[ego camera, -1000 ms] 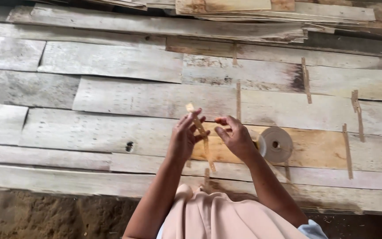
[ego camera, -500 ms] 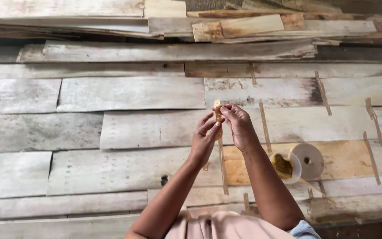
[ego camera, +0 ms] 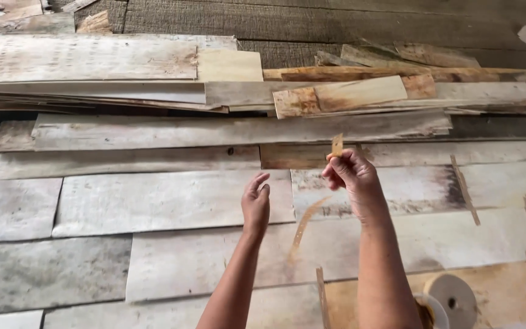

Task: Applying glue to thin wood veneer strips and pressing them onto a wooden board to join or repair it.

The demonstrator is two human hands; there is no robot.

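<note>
— Brown paper tape first, nearest the camera: the tape roll [ego camera: 452,298] lies flat on the veneer sheets [ego camera: 171,207] at the lower right, just beside the person's right forearm, with a loose end running toward it.

— And the hands?

— The right hand [ego camera: 349,176] is raised above the sheets, its grip pressed together on a tape strip [ego camera: 336,145], a short tan piece that stands up out of the fingertips. The left hand [ego camera: 255,202] hangs just to the left, apart from it, fingers spread and loosely curled, holding nothing.

— How would that strip handle?

— By the look of it, very light and limp, thin enough to tear or curl on itself. One face is probably gummed, so a pinch at the very end, as the right hand has it, seems the safest hold; a grip in the middle would likely crease it.

— Anything beyond?

— More narrow strips [ego camera: 462,189] are already stuck across the seams between sheets at the right. Farther off, a loose stack of thin boards [ego camera: 342,94] lies across the top, pale and brown pieces overlapping, and behind them dark rough ground.
</note>
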